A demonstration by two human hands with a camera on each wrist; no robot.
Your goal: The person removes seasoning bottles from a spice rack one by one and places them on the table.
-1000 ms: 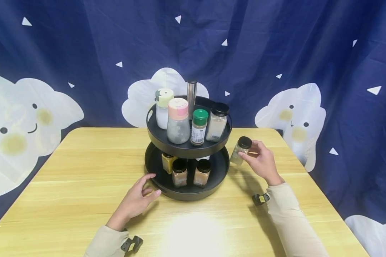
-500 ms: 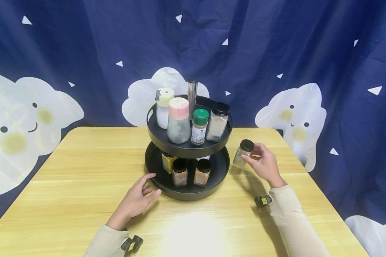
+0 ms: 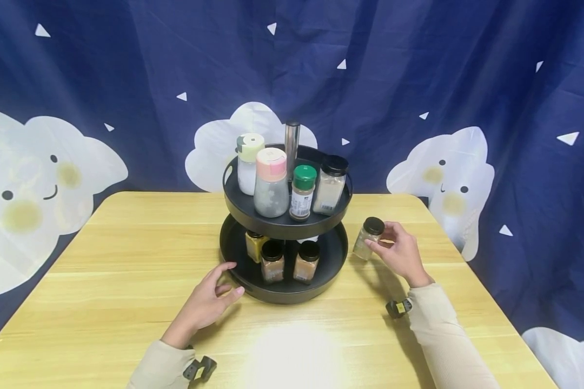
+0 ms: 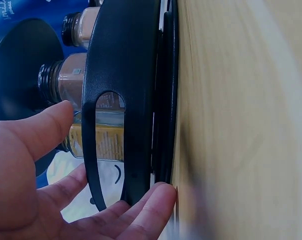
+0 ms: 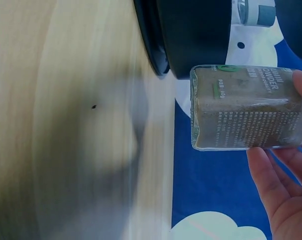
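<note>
My right hand (image 3: 400,253) pinches a square glass spice jar (image 3: 366,244) of greyish-brown powder with a black lid, right of a black two-tier rack (image 3: 284,296). In the right wrist view the jar (image 5: 246,110) hangs above the tabletop, printed label showing. My left hand (image 3: 206,302) is at the lower tier's left rim, fingers spread and relaxed. In the left wrist view its fingertips (image 4: 161,195) are right at the rim beside the handle slot. On the lower tier stand a yellow jar (image 3: 254,248) and two brown-powder jars, one left (image 3: 272,267), one right (image 3: 305,267).
The upper tier carries a pink-capped shaker (image 3: 271,189), a pale-yellow-capped shaker (image 3: 247,167), a steel cylinder (image 3: 291,148), a green-capped bottle (image 3: 302,197) and a black-lidded jar (image 3: 328,189). Beneath is a wooden table (image 3: 126,259); a blue cloud-print curtain (image 3: 360,70) hangs behind.
My right hand has moved slightly right and down with the spice jar, away from the rack. The left hand and the rack have stayed in place.
</note>
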